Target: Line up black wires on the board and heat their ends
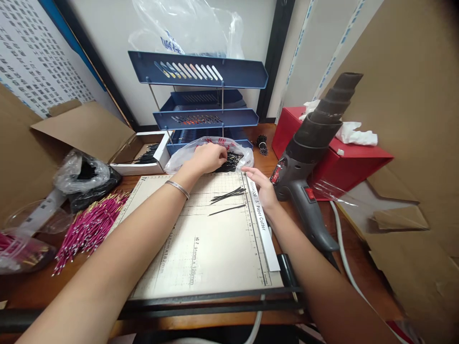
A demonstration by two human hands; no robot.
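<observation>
1. Right hand (264,188): fingers loosely extended and spread from the thumb, palm turned inward, just beside the white strip (261,224) lettered "Paper Cutter".
2. Under both forearms lies the pale cutting board (222,258), printed with grid lines and sizes, its dark frame at the near edge.
3. Left of the board, a heap of magenta strands (89,227) with pale tips spreads over the brown table (36,294).
4. Toward the board's far right, a small bunch of black strands (229,194) lies together, with a single black strand (227,210) on the nearer side, apart from it.
5. Right of the right hand, a dark heat gun (310,162) with a red switch tilts its nozzle upward.
6. Left hand (211,157), a silver bracelet (178,188) at its wrist, has its fingers curled down at the bagged strands (234,160), black too, inside a clear bag (179,158) just past the board; I can't make out whether the fingertips pinch any.
7. Beyond, a white box (138,168) sits left, a red box (287,131) right, and a blue tiered rack (208,119) behind the bag.
</observation>
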